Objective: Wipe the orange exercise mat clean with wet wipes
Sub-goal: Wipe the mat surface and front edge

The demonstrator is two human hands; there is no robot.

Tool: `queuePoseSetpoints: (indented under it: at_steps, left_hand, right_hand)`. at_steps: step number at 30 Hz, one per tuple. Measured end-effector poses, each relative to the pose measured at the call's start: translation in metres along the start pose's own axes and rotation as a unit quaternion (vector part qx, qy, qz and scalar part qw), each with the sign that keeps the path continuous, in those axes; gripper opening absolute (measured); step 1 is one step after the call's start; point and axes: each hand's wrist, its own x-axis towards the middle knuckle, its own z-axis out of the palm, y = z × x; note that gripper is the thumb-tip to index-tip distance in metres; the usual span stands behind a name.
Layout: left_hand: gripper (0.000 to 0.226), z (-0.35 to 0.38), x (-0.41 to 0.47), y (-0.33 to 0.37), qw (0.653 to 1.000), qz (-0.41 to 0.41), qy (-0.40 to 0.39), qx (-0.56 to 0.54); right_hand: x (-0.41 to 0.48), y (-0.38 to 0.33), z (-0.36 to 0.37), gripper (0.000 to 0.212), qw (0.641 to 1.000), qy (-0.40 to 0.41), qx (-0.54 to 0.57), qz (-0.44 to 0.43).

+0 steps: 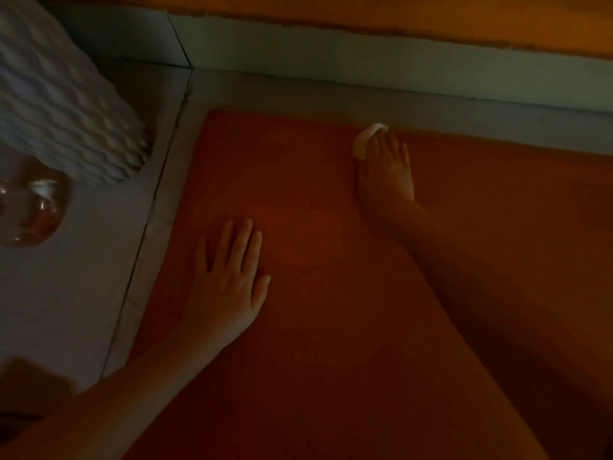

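Gloom dims everything, yet the grip reads plainly: the right hand (386, 174) lies with straight fingers flat on a white wet wipe (365, 141), pressing it down without curling round it, its crumpled edge poking out ahead of the fingertips on the thumb side. Under that hand spreads the orange mat (315, 180), its far edge just beyond the wipe. The left hand (229, 283) rests nearer the person, fingers straight and holding nothing. Well to its left, on the pale floor (66, 293), stand a white ribbed object (66, 111) and a glass vessel (33, 210).
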Motion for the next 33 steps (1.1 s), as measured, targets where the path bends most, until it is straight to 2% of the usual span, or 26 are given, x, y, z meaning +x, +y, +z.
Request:
queuePoseSetpoints:
  at_steps: [2, 5, 8, 10, 13, 15, 17, 20, 21, 23, 25, 29, 31, 33]
  left_hand:
    - [0.066, 0.000, 0.000, 0.000, 1.000, 0.001, 0.001, -0.002]
    - [0.066, -0.001, 0.000, 0.001, 1.000, 0.000, 0.008, -0.002]
    - [0.065, -0.001, 0.000, 0.001, 1.000, -0.001, 0.009, -0.004]
    - [0.065, -0.001, 0.000, 0.001, 1.000, 0.000, 0.012, -0.003]
    - [0.066, -0.001, 0.000, 0.001, 1.000, 0.003, 0.015, 0.002]
    - [0.066, 0.000, -0.001, 0.001, 1.000, 0.002, 0.011, -0.003]
    - [0.067, 0.000, -0.001, 0.001, 1.000, 0.000, 0.009, -0.003]
    - [0.067, 0.000, 0.000, 0.001, 1.000, 0.000, 0.011, 0.001]
    - [0.067, 0.000, 0.000, 0.001, 1.000, 0.002, 0.012, 0.002]
    - [0.067, 0.000, 0.000, 0.001, 1.000, 0.004, 0.013, 0.003]
    - [0.067, 0.000, 0.000, 0.001, 1.000, 0.004, 0.013, 0.002]
    - [0.067, -0.001, 0.000, 0.001, 1.000, 0.002, 0.012, 0.002]
    - [0.067, -0.001, 0.000, 0.001, 1.000, 0.001, 0.011, 0.004]
    - [0.067, -0.001, 0.000, 0.001, 1.000, 0.002, 0.010, 0.003]
  right_hand:
    - [-0.007, -0.018, 0.007, 0.058, 0.999, 0.009, 0.047, -0.015]
    - [-0.043, -0.029, 0.018, 0.057, 0.991, -0.002, 0.077, -0.109]
    - [-0.058, -0.005, 0.015, 0.061, 0.981, -0.009, 0.041, -0.188]
    - [-0.044, 0.014, 0.011, 0.060, 0.985, 0.030, 0.032, -0.165]
    - [-0.012, 0.029, 0.002, 0.056, 0.985, 0.107, 0.136, 0.010]
    - [0.003, 0.022, -0.001, 0.065, 0.972, 0.100, 0.197, 0.077]
    - [0.007, 0.006, 0.000, 0.060, 0.976, 0.091, 0.194, 0.033]
    - [-0.004, -0.009, 0.006, 0.052, 0.988, 0.052, 0.085, -0.122]
    - [-0.007, -0.004, 0.005, 0.053, 0.986, 0.039, 0.071, -0.145]
    - [-0.005, 0.022, 0.006, 0.054, 0.988, 0.032, 0.046, -0.145]
    - [0.001, 0.047, 0.005, 0.054, 0.994, 0.028, 0.022, -0.100]
    - [0.003, 0.033, 0.012, 0.054, 0.994, 0.049, 0.094, 0.021]
    - [-0.011, 0.022, 0.017, 0.052, 0.992, 0.048, 0.118, -0.007]
    - [-0.036, 0.035, 0.019, 0.054, 0.992, 0.015, 0.098, -0.082]
